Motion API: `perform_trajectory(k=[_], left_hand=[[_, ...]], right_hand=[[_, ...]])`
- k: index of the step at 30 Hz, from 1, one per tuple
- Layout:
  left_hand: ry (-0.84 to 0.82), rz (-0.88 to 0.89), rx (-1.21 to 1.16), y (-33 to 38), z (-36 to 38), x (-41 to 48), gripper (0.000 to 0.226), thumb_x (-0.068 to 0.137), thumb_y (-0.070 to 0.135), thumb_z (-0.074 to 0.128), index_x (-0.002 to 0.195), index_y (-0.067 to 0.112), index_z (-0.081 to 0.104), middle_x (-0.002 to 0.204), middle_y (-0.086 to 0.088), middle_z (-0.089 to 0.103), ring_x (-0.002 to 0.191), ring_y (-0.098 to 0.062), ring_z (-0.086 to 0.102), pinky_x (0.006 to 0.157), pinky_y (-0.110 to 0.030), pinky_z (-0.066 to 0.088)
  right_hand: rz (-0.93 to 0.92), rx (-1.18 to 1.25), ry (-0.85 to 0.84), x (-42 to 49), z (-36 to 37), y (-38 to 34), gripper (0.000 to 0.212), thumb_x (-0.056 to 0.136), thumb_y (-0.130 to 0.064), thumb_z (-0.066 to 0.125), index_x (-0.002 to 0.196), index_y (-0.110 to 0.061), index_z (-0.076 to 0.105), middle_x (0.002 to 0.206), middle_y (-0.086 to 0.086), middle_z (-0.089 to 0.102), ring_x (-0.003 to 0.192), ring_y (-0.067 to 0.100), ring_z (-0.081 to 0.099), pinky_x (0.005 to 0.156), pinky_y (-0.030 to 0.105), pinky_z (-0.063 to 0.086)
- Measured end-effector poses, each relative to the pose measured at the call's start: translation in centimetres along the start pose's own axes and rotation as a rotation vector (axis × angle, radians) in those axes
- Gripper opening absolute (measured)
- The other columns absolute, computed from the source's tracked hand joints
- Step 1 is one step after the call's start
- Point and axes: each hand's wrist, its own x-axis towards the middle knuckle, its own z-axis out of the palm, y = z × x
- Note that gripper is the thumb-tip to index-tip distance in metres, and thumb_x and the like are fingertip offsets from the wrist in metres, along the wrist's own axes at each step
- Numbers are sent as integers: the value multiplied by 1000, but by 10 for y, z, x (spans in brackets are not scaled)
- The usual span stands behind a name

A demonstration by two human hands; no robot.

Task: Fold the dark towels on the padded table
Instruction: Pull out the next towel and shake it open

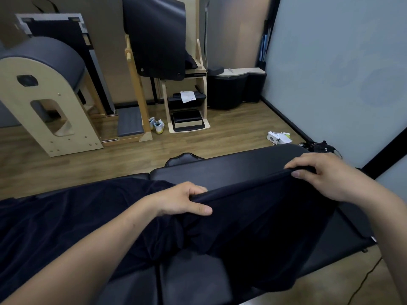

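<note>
A: Where is the towel?

B: The dark towel (253, 227) hangs in the lower middle of the frame, over the padded table (231, 168). Its top edge is stretched between both hands. The left hand (185, 201) pinches one end, thumb on the near side, and the right hand (323, 175), at the right of the frame, grips the other end.

A: What could spoil the fold?

B: The lower part sags in bunches near the table's front edge (dark on dark, so the hem is hard to trace). If a corner slides off there, the fold likely goes crooked. More dark cloth (66, 216) lies rumpled at lower left, touching the towel, and could get dragged in.

A: Is there room to lay it down?

B: Yes, there is bare padding beyond the hands up to the far edge, then wooden floor (198, 142)
</note>
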Motion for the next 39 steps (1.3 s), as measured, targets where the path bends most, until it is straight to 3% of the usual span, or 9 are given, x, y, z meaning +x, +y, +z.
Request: perform_trajectory(k=[6, 10, 13, 16, 19, 23, 27, 32, 39], left_hand=[[125, 57, 237, 36, -52, -10, 34, 80, 28, 77, 98, 1, 67, 96, -16, 68, 87, -13, 65, 82, -35, 51], [527, 499, 388, 141, -69, -14, 19, 88, 16, 69, 85, 1, 57, 84, -6, 57, 79, -9, 56, 76, -26, 44], [457, 714, 423, 188, -30, -4, 10, 90, 11, 65, 92, 8, 56, 84, -2, 61, 76, -7, 56, 71, -23, 45], [460, 613, 590, 171, 5, 25, 8, 85, 15, 69, 91, 13, 63, 79, 5, 64, 76, -13, 59, 73, -29, 48], [488, 545, 592, 136, 23, 38, 14, 75, 18, 72, 79, 26, 60, 68, 12, 58, 68, -15, 56, 65, -32, 47], [594, 432, 431, 82, 23, 25, 11, 74, 11, 73, 77, 17, 65, 70, 7, 63, 66, -8, 56, 65, -33, 48], [507, 235, 599, 25, 32, 8, 19, 66, 21, 62, 69, 24, 44, 68, 6, 49, 66, -14, 47, 62, -37, 41], [340, 88, 791, -30, 45, -10, 24, 69, 24, 63, 76, 22, 40, 68, 10, 45, 71, -10, 45, 82, -27, 30], [474, 400, 367, -20, 78, -19, 25, 81, 4, 62, 104, 14, 60, 96, 4, 61, 83, -17, 60, 73, -35, 50]], right_hand=[[99, 1, 108, 3, -21, 16, 42, 91, -22, 66, 83, -63, 63, 99, -17, 68, 97, 13, 61, 93, 38, 46], [176, -16, 260, 22, -30, 15, 20, 92, -17, 65, 105, -30, 73, 105, 3, 70, 106, 25, 58, 88, 31, 39], [158, -58, 325, 30, -41, 6, 30, 86, -19, 72, 114, -28, 69, 110, 2, 71, 107, 17, 61, 87, 26, 39], [-71, 236, 325, 23, -39, -38, 48, 78, -35, 77, 123, -38, 60, 108, -23, 69, 98, -20, 54, 88, 1, 35], [-219, 278, 101, 20, -7, -79, 48, 58, -53, 78, 104, -45, 65, 96, -26, 70, 90, -9, 62, 81, 9, 44], [-179, 118, 62, 34, 36, -71, 16, 78, -31, 80, 93, -32, 73, 82, -12, 72, 83, 10, 65, 82, 37, 50], [-289, -121, -51, 36, 72, -69, 17, 87, -29, 62, 101, -35, 68, 93, -15, 66, 92, 14, 63, 75, 37, 52], [-276, -301, -103, 32, 78, -59, 22, 91, -28, 57, 108, -40, 65, 108, -17, 63, 100, 15, 61, 77, 34, 50], [-146, -262, -51, 35, 69, -40, 19, 94, -29, 55, 108, -38, 66, 104, -17, 64, 99, 16, 61, 79, 37, 51]])
